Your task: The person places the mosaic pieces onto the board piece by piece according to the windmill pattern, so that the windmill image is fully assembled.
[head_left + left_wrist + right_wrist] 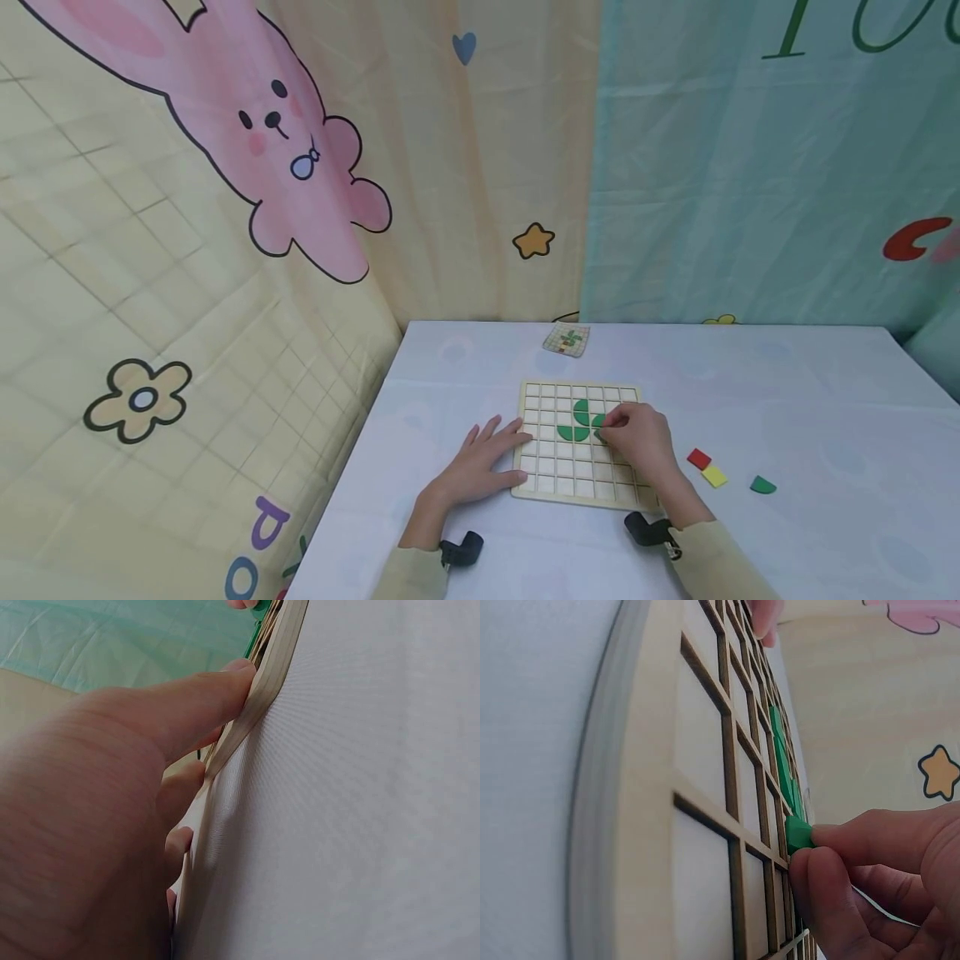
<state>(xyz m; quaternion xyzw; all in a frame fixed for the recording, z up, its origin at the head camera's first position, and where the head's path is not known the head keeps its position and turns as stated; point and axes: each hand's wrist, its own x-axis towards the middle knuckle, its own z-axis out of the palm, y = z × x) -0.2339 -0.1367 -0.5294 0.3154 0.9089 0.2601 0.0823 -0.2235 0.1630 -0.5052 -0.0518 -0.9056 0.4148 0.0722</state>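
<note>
A square wooden grid board (pixel 550 484) lies on the table with several green quarter-round pieces (pixel 581 412) set in its cells. My left hand (pixel 478 465) rests spread at the board's left edge, thumb and fingertips touching the frame. In the left wrist view, the thumb (pixel 202 701) lies against the wooden rim (pixel 262 697). Over the right part of the grid, my right hand (pixel 642 440) pinches a green piece (pixel 799 833) between thumb and index finger. That piece is close over a cell, beside the other green ones, and partly hidden by the fingers.
To the right of the board lie a red square (pixel 699 458), a yellow square (pixel 714 476) and a loose green quarter-round (pixel 763 485). A small pattern card (pixel 567 340) sits near the table's back edge. A printed curtain (pixel 480 167) hangs behind the table.
</note>
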